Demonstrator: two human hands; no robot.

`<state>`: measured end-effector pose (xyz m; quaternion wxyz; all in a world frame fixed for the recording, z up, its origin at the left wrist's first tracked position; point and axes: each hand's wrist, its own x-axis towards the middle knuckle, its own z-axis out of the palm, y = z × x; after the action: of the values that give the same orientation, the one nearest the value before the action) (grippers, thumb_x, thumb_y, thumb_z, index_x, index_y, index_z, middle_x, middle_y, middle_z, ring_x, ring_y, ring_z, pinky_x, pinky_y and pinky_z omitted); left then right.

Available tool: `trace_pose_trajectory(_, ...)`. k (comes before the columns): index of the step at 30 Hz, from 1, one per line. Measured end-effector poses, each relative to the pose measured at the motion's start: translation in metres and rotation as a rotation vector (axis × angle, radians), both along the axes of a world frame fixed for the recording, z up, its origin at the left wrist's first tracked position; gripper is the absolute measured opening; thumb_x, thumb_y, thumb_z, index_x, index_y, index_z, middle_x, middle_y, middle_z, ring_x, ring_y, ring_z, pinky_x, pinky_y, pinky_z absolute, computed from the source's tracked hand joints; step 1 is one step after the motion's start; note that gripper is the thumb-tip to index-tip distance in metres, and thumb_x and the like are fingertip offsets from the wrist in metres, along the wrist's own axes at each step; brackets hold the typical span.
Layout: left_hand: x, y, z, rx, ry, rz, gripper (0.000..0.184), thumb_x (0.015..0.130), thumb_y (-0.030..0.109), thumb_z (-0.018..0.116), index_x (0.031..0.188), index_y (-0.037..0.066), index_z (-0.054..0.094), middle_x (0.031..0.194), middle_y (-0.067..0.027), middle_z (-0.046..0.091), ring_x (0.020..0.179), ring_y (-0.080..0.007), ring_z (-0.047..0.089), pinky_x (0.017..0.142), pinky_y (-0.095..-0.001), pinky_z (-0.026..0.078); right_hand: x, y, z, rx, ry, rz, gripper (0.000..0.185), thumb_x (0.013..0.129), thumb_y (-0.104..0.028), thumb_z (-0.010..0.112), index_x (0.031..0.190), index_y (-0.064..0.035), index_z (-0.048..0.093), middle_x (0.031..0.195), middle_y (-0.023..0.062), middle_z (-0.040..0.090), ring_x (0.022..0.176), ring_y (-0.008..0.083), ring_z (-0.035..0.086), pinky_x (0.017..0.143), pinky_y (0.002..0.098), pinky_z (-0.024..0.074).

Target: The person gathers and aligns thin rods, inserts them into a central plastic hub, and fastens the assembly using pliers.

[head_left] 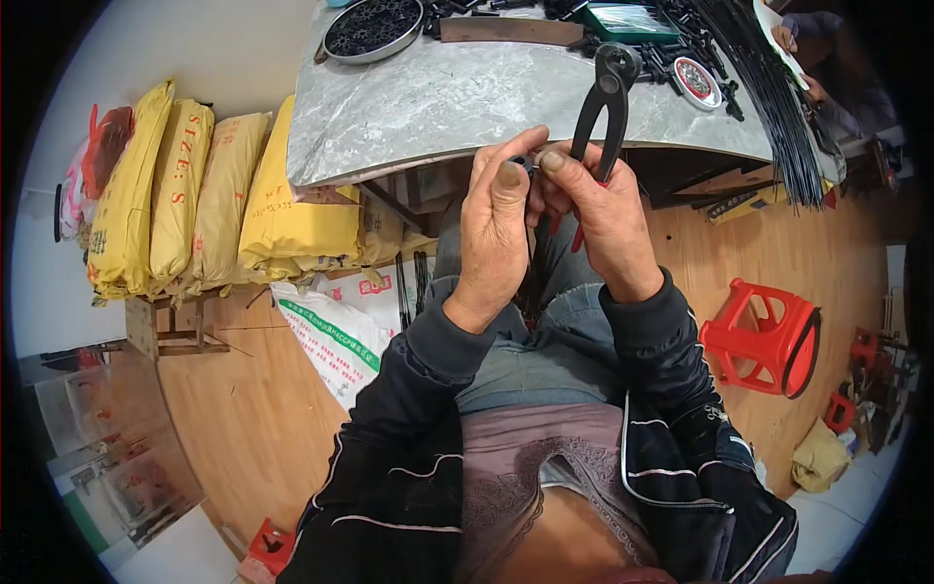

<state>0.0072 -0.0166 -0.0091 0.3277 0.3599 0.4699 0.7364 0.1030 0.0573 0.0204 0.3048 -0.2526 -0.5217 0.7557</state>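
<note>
Just off the front edge of the grey marbled table [409, 107], my two hands meet. My left hand [498, 219] is closed on a small black part [522, 164], thumb on top. My right hand [603, 209] holds black pincers [611, 102] with red handles, their jaws pointing away over the table. Its thumb and forefinger pinch at the small part too, beside my left thumb. Thin dark rods hang below my hands, over my lap; which hand holds them is unclear.
A round tray of black pieces [374, 27], a small white-rimmed dish [697, 82], a green box [632, 19] and long black rods [778, 117] lie on the table. Yellow sacks [180, 195] stand left, a red stool [761, 338] right. Another person's hand [784, 39] shows top right.
</note>
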Motion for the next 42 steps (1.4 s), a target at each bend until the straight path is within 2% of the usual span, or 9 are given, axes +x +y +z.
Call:
trace_pose_trajectory(14,-0.002,-0.001,0.001,-0.02,-0.001,-0.016,0.051,0.101,0.044,0.039,0.122,0.002,0.057,0.097,0.0,0.044,0.073,-0.0055,0.043,0.061,-0.0188,0.037,0.001,-0.003,0.002,-0.005,0.007,-0.008,0.019,0.093,-0.019,0.06,0.097,-0.0004,0.061,0.073,-0.0013,0.053,0.063,0.0078,0.05,0.057,0.0227,0.0396)
trace_pose_trajectory(16,-0.002,-0.002,0.002,-0.071,0.044,-0.055,0.057,0.1,0.049,0.035,0.127,0.003,0.052,0.09,0.0013,0.052,0.074,-0.0046,0.042,0.065,-0.0188,0.036,0.001,-0.003,0.002,-0.016,0.048,-0.005,0.019,0.093,-0.019,0.06,0.097,-0.0006,0.061,0.073,-0.0013,0.053,0.063,0.0077,0.05,0.057,0.0226,0.0397)
trace_pose_trajectory(22,0.0,-0.001,0.004,-0.033,0.011,-0.036,0.047,0.1,0.042,0.042,0.121,0.003,0.058,0.099,-0.0013,0.048,0.078,-0.0067,0.048,0.066,-0.0193,0.041,0.001,-0.006,0.002,0.004,0.044,-0.032,0.021,0.093,-0.021,0.061,0.096,-0.0002,0.062,0.073,-0.0014,0.054,0.063,0.0072,0.05,0.056,0.0218,0.0395)
trace_pose_trajectory(26,0.003,0.008,-0.003,0.096,0.149,0.089,0.045,0.1,0.041,0.043,0.116,0.003,0.058,0.103,-0.0032,0.054,0.088,-0.0098,0.053,0.076,-0.0216,0.044,-0.004,-0.027,0.003,0.58,-0.294,-0.402,0.022,0.092,-0.021,0.063,0.095,0.0006,0.066,0.074,0.0007,0.06,0.068,0.0073,0.054,0.061,0.0231,0.0426)
trace_pose_trajectory(28,0.006,0.001,0.005,0.003,-0.032,0.013,0.043,0.1,0.041,0.044,0.112,0.001,0.058,0.101,-0.0043,0.059,0.096,-0.0129,0.056,0.086,-0.0245,0.044,-0.005,-0.029,-0.009,0.784,-0.263,-0.432,0.014,0.09,-0.012,0.061,0.094,0.0015,0.06,0.073,0.0091,0.057,0.065,0.0114,0.053,0.057,0.0289,0.0432)
trace_pose_trajectory(30,0.006,0.001,0.012,0.015,-0.105,0.059,0.042,0.101,0.041,0.042,0.107,0.002,0.059,0.088,-0.0019,0.059,0.083,-0.0093,0.055,0.073,-0.0213,0.045,-0.003,-0.033,-0.009,0.757,-0.197,-0.362,0.015,0.089,-0.008,0.059,0.1,0.0021,0.06,0.077,0.0122,0.056,0.066,0.0129,0.053,0.058,0.0298,0.0439)
trace_pose_trajectory(33,-0.006,-0.002,0.021,-0.163,-0.251,0.046,0.048,0.1,0.046,0.037,0.092,0.006,0.062,0.067,0.0032,0.053,0.055,-0.0027,0.04,0.05,-0.0185,0.03,0.008,-0.031,0.005,0.498,-0.172,0.033,0.03,0.092,-0.008,0.055,0.121,0.0002,0.056,0.082,0.0048,0.062,0.065,0.0118,0.055,0.06,0.0259,0.0459)
trace_pose_trajectory(36,-0.014,-0.004,0.019,-0.124,-0.338,-0.038,0.055,0.098,0.051,0.039,0.084,0.004,0.063,0.062,0.0038,0.049,0.052,-0.0031,0.039,0.049,-0.0194,0.03,0.021,-0.021,0.033,0.194,-0.229,0.291,0.043,0.093,-0.014,0.052,0.134,-0.0007,0.045,0.095,0.0042,0.061,0.069,0.0085,0.055,0.059,0.0227,0.0452)
trace_pose_trajectory(42,-0.023,-0.001,0.02,-0.183,-0.315,-0.005,0.072,0.095,0.063,0.034,0.077,0.0,0.065,0.056,0.0038,0.046,0.051,-0.0029,0.037,0.047,-0.02,0.028,0.056,-0.002,0.047,-0.105,-0.356,0.646,0.05,0.094,-0.019,0.055,0.136,0.0019,0.037,0.108,0.0152,0.061,0.079,0.0202,0.065,0.068,0.0309,0.0555)
